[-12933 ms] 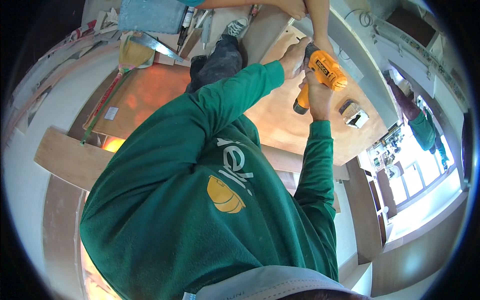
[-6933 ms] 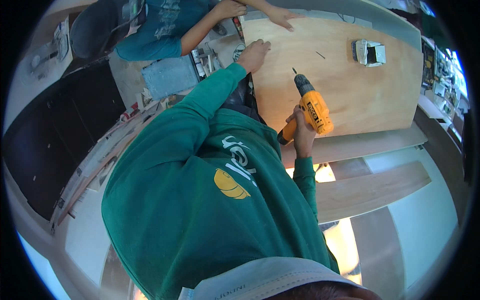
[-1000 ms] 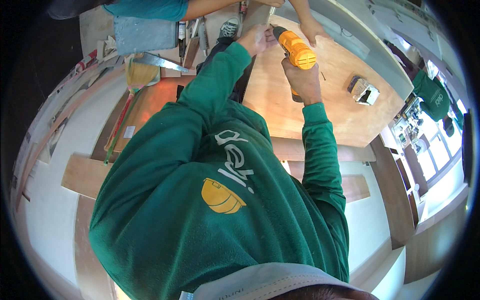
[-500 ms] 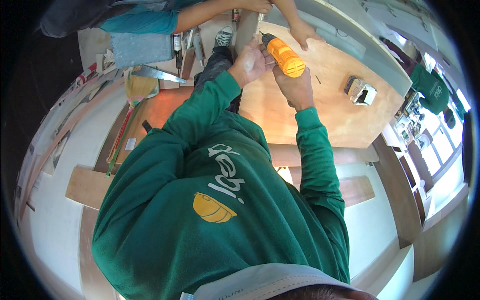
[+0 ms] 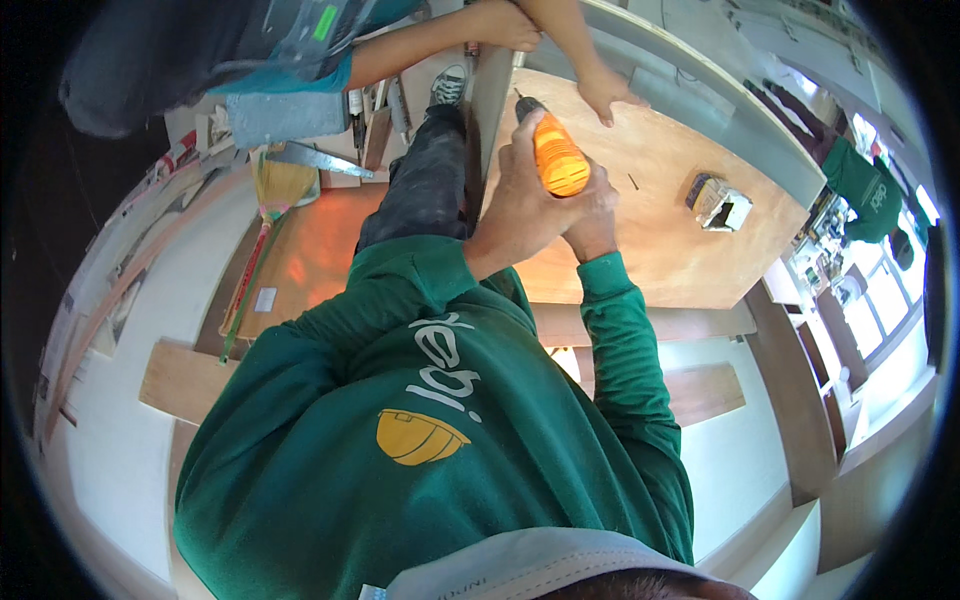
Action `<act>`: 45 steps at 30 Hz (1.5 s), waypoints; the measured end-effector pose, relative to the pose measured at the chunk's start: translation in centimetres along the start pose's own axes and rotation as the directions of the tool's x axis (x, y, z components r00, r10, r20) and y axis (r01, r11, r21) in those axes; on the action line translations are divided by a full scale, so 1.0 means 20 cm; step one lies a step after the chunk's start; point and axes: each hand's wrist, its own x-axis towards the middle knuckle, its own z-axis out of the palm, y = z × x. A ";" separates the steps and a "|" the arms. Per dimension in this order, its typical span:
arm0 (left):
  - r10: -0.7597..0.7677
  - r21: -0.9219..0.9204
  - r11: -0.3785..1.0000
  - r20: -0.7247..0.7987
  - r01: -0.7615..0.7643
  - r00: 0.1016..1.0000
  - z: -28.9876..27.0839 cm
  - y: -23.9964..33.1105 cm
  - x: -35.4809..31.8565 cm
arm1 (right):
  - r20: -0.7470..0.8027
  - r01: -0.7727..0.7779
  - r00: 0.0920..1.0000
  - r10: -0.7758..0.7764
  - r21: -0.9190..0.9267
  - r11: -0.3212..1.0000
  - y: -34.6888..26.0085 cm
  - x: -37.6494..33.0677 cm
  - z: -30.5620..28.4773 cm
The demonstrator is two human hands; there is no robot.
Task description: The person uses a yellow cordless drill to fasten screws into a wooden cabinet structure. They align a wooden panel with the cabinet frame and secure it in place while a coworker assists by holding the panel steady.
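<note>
A yellow-orange cordless drill is held over the plywood panel, its dark chuck and thin bit pointing away from me, toward the corner by an upright board. My right hand is closed around the drill's handle, which is mostly hidden. My left hand is closed on the drill's left side, its fingers reaching forward along the body. Just beyond the bit, a co-worker's hand presses on the panel's far edge. The co-worker's other hand is near the top of the upright board.
A torn small box and a loose screw lie on the panel. To the left are a handsaw, a broom, a blue-grey box and sealant tubes. Another person is at far right.
My left hand has left the spot by the bit's tip and closed on the drill's side. The drill has shifted slightly toward me. The co-worker has leaned further in at upper left.
</note>
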 end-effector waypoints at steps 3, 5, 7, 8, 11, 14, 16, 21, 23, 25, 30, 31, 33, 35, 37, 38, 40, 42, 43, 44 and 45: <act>-0.043 0.035 0.999 0.076 0.040 0.996 -0.06 0.02 0.04 | 0.006 0.097 0.995 -0.097 -0.037 0.995 0.11 0.02 0.07; 0.006 0.089 0.996 0.094 -0.014 0.996 -0.07 0.02 0.06 | 0.073 -0.004 0.997 0.008 -0.050 0.999 0.10 0.03 0.04; 0.062 0.151 0.986 0.088 -0.074 0.994 -0.06 -0.03 0.09 | 0.108 -0.057 0.992 0.069 -0.109 0.992 0.08 0.05 0.03; 0.089 0.127 0.987 0.079 -0.098 0.993 -0.05 -0.05 0.09 | 0.105 -0.057 0.992 0.068 -0.107 0.993 0.08 0.05 0.03; 0.145 0.081 0.986 0.054 -0.149 0.988 -0.04 -0.09 0.09 | 0.103 -0.055 0.993 0.066 -0.104 0.993 0.07 0.04 0.03; 0.138 0.099 0.985 0.057 -0.143 0.989 -0.05 -0.09 0.08 | 0.107 -0.051 0.992 0.061 -0.094 0.994 0.08 0.05 0.04; 0.134 0.108 0.984 0.069 -0.141 0.989 -0.05 -0.08 0.09 | 0.090 -0.029 0.995 0.037 -0.092 0.995 0.12 0.05 0.06; 0.148 0.145 0.976 0.091 -0.161 0.985 -0.05 -0.08 0.10 | 0.076 -0.017 0.997 0.022 -0.069 0.997 0.10 0.06 0.05; 0.140 0.123 0.981 0.085 -0.150 0.987 -0.04 -0.08 0.10 | 0.077 -0.004 0.997 0.009 -0.063 0.998 0.09 0.06 0.05; 0.127 0.072 0.989 0.064 -0.131 0.990 -0.03 -0.09 0.11 | 0.088 -0.021 0.996 0.028 -0.079 0.997 0.10 0.07 0.04; 0.070 0.130 0.988 0.140 -0.088 0.988 -0.03 -0.07 0.09 | 0.073 0.012 0.997 -0.012 -0.009 1.000 0.17 0.05 0.08; 0.081 0.131 0.986 0.148 -0.101 0.986 -0.03 -0.08 0.09 | 0.068 0.020 0.997 -0.021 0.010 1.000 0.18 0.05 0.08; 0.127 0.126 0.982 0.121 -0.143 0.984 -0.03 -0.10 0.12 | 0.085 0.000 0.996 0.003 -0.037 0.999 0.14 0.07 0.05; 0.122 0.107 0.985 0.101 -0.133 0.987 -0.02 -0.10 0.12 | 0.100 -0.016 0.995 0.022 -0.064 0.998 0.13 0.07 0.04; 0.081 0.073 0.993 0.093 -0.088 0.992 0.00 -0.10 0.12 | 0.099 -0.022 0.995 0.029 -0.072 0.997 0.15 0.08 0.05; 0.073 0.079 0.994 0.107 -0.081 0.992 -0.01 -0.09 0.11 | 0.107 -0.028 0.994 0.036 -0.076 0.997 0.15 0.08 0.04; 0.052 0.093 0.994 0.129 -0.065 0.990 -0.02 -0.08 0.11 | 0.128 -0.036 0.991 0.046 -0.081 0.996 0.15 0.08 0.04; 0.098 0.117 0.987 0.098 -0.109 0.990 -0.01 -0.10 0.13 | 0.112 -0.007 0.994 0.015 -0.072 0.997 0.14 0.10 0.03; 0.119 0.128 0.983 0.082 -0.129 0.989 -0.01 -0.10 0.13 | 0.106 0.007 0.994 0.000 -0.068 0.998 0.14 0.10 0.03; 0.104 0.097 0.989 0.084 -0.112 0.991 0.00 -0.11 0.13 | 0.114 0.004 0.994 0.004 -0.070 0.998 0.14 0.10 0.03; 0.090 0.065 0.993 0.085 -0.095 0.992 0.01 -0.10 0.12 | 0.122 0.002 0.993 0.007 -0.072 0.997 0.15 0.10 0.03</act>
